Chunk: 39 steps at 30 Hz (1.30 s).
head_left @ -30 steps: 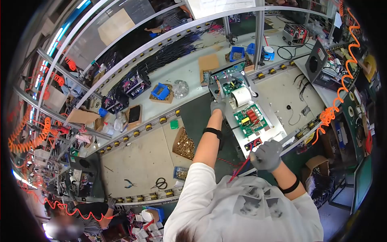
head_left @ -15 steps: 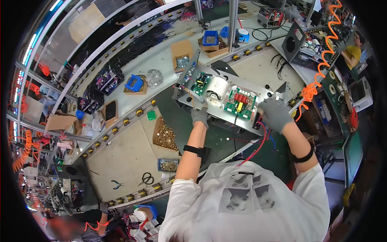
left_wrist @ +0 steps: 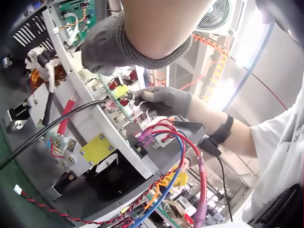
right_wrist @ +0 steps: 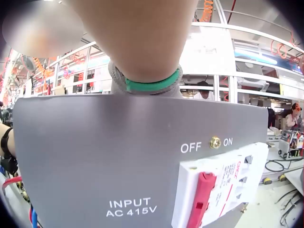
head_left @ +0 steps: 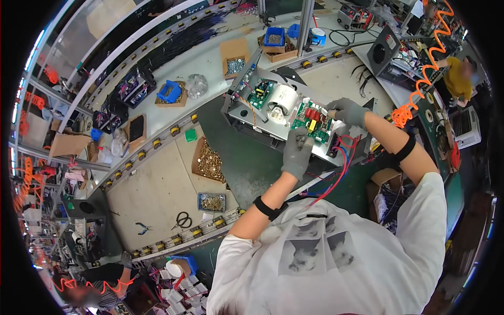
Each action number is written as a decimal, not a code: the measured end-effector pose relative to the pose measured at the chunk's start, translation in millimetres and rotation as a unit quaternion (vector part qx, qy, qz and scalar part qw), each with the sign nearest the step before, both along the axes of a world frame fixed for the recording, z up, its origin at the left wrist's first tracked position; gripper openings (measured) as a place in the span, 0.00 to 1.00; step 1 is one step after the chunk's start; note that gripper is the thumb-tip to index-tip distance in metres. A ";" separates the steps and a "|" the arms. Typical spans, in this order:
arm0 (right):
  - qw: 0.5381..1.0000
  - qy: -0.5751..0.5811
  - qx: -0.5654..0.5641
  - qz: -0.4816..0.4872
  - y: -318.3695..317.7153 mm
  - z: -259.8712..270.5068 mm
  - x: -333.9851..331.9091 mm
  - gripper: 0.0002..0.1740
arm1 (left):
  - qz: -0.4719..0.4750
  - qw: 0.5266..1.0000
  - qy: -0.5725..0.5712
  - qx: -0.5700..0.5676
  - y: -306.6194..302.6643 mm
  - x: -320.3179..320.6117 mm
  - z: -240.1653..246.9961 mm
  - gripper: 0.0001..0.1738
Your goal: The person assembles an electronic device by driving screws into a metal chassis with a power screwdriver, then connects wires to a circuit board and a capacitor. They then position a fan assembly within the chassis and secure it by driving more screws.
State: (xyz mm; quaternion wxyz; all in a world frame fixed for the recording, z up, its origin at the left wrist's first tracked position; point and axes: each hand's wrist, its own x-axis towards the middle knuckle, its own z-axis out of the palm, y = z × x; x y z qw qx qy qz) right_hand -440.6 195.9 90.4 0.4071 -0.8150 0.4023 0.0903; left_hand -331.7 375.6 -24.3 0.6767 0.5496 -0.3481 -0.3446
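Note:
A metal chassis (head_left: 252, 128) with a white cylinder (head_left: 282, 100) and green circuit boards lies at an angle on the bench. My gloved left hand (head_left: 298, 152) has bent fingers at the near edge of the circuit board (head_left: 314, 116) with red parts; I cannot tell if they grip it. At the board's right edge, the thumb and fingers of my gloved right hand (left_wrist: 164, 99) pinch close together. Red and blue cables (head_left: 344, 157) hang off the chassis end. A grey panel (right_wrist: 95, 156) with a red-levered breaker (right_wrist: 221, 185) hides the right fingers in the right wrist view.
Left of the chassis are a box of brass fasteners (head_left: 209, 160), a blue bin of small parts (head_left: 211, 202), scissors (head_left: 182, 220) and pliers (head_left: 143, 228). Roller rails (head_left: 157, 143) edge the bench. An orange coiled hose (head_left: 403, 116) hangs right. Other people work nearby.
The chassis has swung round to lie more crosswise. My left hand has moved right from the chassis's near edge to the circuit board; my right hand has come from the chassis end to the board.

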 end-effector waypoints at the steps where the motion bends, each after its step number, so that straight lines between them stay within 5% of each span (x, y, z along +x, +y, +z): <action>1: 1.000 0.003 0.002 0.002 1.6 -2.2 -1.3 0.16 | 0.002 1.000 0.003 0.002 -1.7 -1.3 7.0 0.16; 5: 0.995 -0.027 0.032 0.089 15.4 -1.9 -4.2 0.18 | -0.071 0.981 0.169 0.063 -10.6 -6.1 16.7 0.17; 9: 0.988 -0.019 0.028 0.150 27.9 -4.7 1.5 0.19 | 0.012 0.974 0.210 0.088 -25.0 -25.5 2.9 0.18; 12: 0.968 0.038 -0.105 0.226 24.3 -15.1 6.6 0.19 | 0.071 0.973 0.197 0.095 -34.2 -27.8 -8.3 0.16; 16: 0.915 0.124 -0.248 0.292 39.2 2.5 10.7 0.22 | 0.027 0.965 0.248 0.085 -27.1 -30.5 -16.4 0.12; 20: 0.876 0.185 -0.216 0.390 31.6 -7.2 3.3 0.21 | -0.077 0.937 0.279 0.193 -11.1 -35.7 -6.2 0.13; 24: 0.897 0.188 -0.131 0.377 17.2 -9.5 12.3 0.22 | -0.092 0.935 0.256 0.229 -8.4 -30.5 -8.3 0.19; 27: 0.846 0.269 -0.231 0.397 36.1 9.2 36.2 0.20 | -0.046 0.939 0.262 0.217 -10.2 -33.9 -22.5 0.25; 29: 0.785 0.330 -0.289 0.437 47.7 11.2 50.2 0.17 | -0.011 0.965 0.260 0.038 -14.1 -43.0 -34.3 0.26; 34: 0.746 0.368 -0.304 0.464 57.4 8.4 63.4 0.14 | -0.032 0.963 0.243 0.112 -22.8 -36.1 -23.2 0.13; 39: 0.742 0.381 -0.297 0.465 60.6 9.5 71.1 0.14 | -0.026 0.964 0.242 0.107 -25.5 -37.3 -27.3 0.10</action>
